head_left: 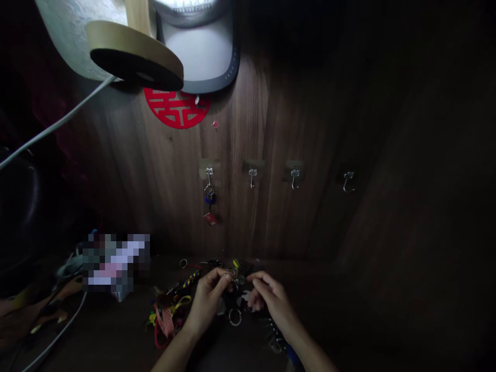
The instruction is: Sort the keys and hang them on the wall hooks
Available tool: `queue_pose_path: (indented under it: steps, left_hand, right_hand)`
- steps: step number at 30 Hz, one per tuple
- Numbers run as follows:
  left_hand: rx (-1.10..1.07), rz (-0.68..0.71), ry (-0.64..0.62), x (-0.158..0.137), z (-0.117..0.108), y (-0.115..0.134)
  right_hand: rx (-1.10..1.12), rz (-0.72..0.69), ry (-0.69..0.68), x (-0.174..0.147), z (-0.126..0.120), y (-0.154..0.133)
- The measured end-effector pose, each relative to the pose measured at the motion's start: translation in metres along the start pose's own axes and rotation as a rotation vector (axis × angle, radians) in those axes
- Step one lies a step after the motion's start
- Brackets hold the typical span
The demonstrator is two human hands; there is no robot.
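Observation:
My left hand (209,299) is closed in a pinch on a bunch of metal key rings (237,278) just above the dark surface. My right hand (271,294) faces it with the fingers curled beside the same bunch. What the right fingers grip, if anything, is too dark to make out. Below and between the hands lies a larger metal ring (234,316). Left of my left hand is a pile of keychains, including a pink strap (166,321) and a beaded cord (191,278). Another dark keychain (276,330) lies partly under my right forearm.
Several metal hooks (252,175) line the wooden wall (271,222). A keychain (210,204) hangs from the leftmost one. A cap (197,57), a red paper cutout (180,111) and a lamp with a round base (134,51) are above. A white cable (65,118) crosses at left.

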State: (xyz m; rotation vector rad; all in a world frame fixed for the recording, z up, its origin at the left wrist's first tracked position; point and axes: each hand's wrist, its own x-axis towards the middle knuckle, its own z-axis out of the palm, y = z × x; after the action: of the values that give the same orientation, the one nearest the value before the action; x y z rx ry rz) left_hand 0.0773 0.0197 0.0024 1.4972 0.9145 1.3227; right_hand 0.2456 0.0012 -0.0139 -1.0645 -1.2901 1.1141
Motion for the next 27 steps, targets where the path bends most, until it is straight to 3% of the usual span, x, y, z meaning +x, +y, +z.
queue_pose_path:
  steps: [7,13,19,27]
  left_hand:
    - [-0.078,-0.018,-0.003,0.0,0.0,0.0]
    - [-0.058,-0.045,0.011,-0.002,0.001,0.006]
    - [-0.07,0.028,0.119,0.0,-0.003,0.007]
    - [-0.055,0.033,0.373,0.009,-0.02,0.0]
  right_hand:
    - [-0.341,-0.212,0.051,-0.012,0.014,-0.012]
    - [-0.473,-0.145,-0.001,-0.015,0.031,-0.022]
    - [-0.363,-0.147,-0.042,-0.004,0.03,-0.035]
    - [-0.108,-0.213,0.043,0.04,0.04,-0.075]
